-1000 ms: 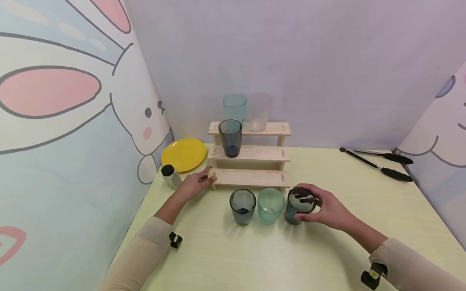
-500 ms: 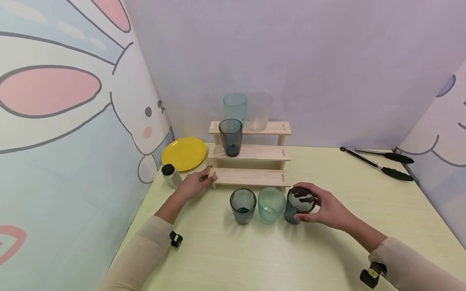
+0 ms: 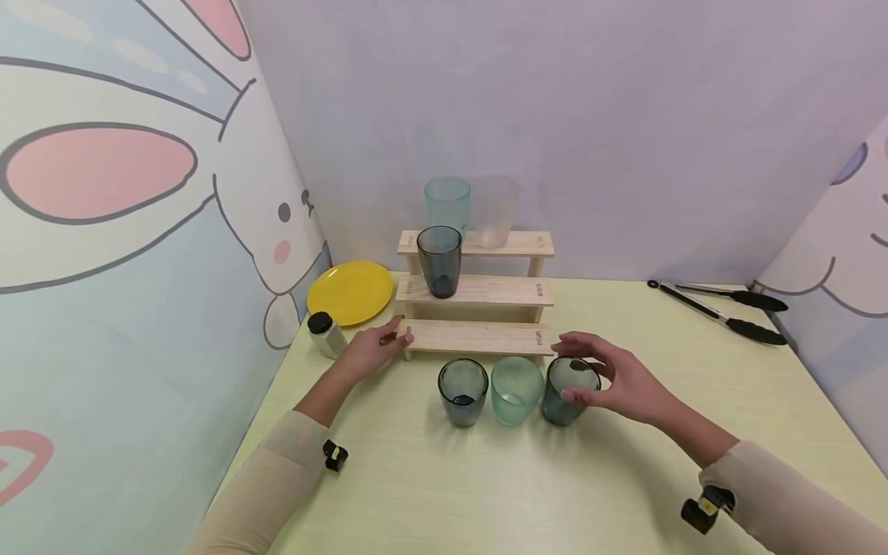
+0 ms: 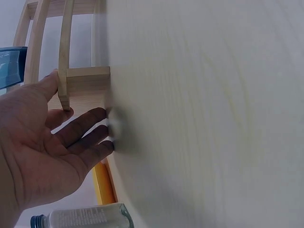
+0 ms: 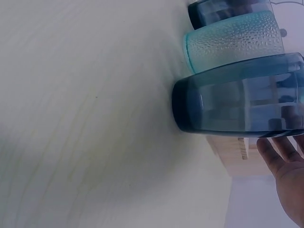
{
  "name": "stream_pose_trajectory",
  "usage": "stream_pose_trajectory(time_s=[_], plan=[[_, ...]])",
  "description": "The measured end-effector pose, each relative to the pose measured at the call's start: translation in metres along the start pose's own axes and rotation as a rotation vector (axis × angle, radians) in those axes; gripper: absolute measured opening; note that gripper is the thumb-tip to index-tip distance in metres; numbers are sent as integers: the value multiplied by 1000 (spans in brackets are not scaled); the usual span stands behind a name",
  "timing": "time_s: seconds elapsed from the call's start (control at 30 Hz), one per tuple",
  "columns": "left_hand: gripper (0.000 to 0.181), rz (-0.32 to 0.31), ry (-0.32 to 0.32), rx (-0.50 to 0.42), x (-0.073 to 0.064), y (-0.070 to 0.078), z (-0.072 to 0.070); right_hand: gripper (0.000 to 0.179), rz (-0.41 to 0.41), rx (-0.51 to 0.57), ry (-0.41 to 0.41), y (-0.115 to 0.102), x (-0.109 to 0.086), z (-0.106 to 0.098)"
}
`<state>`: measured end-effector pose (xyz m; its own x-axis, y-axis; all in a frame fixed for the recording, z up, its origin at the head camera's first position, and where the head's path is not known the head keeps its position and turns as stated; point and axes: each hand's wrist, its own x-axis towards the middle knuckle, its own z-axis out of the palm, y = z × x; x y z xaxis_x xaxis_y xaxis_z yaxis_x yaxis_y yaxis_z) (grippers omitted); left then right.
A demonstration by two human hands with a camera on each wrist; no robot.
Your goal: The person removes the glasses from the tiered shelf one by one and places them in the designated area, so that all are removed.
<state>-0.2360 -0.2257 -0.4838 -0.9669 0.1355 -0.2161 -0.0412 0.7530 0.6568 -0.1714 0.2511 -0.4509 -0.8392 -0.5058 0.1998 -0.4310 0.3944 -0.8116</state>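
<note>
My left hand holds the left end of the lowest step of a three-tier wooden stand, thumb and index finger on either side of the board. My right hand is spread around a dark grey glass, its fingers up by the rim and its thumb overlapping the near side. That glass stands upright on the table, last in a row with a pale green glass and another dark glass. In the right wrist view, fingertips lie beside the dark glass.
On the stand are a dark glass, a blue glass and a frosted clear glass. A yellow plate and a black-capped bottle lie to the left. Black-tipped tongs rest at the back right.
My right hand's fingers have loosened and lifted from the right-hand dark glass, moving slightly up and away. The glass stays in place; the left hand has not moved.
</note>
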Motion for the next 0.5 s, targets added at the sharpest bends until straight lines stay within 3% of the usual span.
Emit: stream_pose_trajectory(time_s=[0.3, 0.5], plan=[[86, 1, 1, 9, 1, -1, 0, 80, -38, 23, 24, -7, 18, -7], [87, 7, 6, 16, 1, -1, 0, 79, -7, -7, 60, -14, 32, -13]])
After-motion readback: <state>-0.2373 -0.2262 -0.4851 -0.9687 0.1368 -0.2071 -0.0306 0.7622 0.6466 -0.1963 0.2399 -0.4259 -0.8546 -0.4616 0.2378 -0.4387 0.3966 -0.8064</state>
